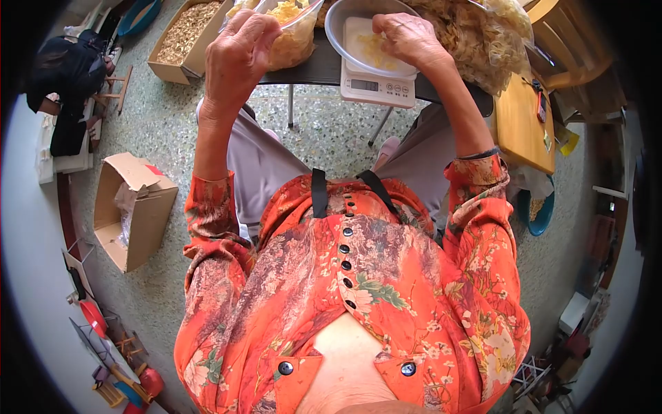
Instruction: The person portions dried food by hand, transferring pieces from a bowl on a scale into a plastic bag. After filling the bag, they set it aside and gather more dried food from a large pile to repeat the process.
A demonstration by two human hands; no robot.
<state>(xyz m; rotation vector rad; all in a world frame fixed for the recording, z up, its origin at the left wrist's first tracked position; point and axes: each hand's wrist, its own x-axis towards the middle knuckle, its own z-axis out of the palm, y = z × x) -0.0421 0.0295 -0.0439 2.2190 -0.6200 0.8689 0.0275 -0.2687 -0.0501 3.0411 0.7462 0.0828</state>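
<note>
My left hand [238, 58] is closed on the upper edge of a clear plastic bag [293, 50] filled with pale yellow dried slices. My right hand [414, 40] reaches into a clear plastic bowl [336, 31], its fingers bent together over a few pale yellow dried slices [372, 50]. Exactly what the fingertips pinch is partly hidden. Under the bowl is a white digital kitchen scale [379, 92] with a lit grey display, standing near the front edge of a dark table [310, 71].
Large clear bags of dried slices [476, 41] lie right of the bowl. A cardboard box of brown dried pieces [189, 34] stands at left, another open cardboard box [138, 207] on the speckled floor. At right are a wooden stool [524, 124], a wooden chair [572, 41] and a blue basin [541, 214].
</note>
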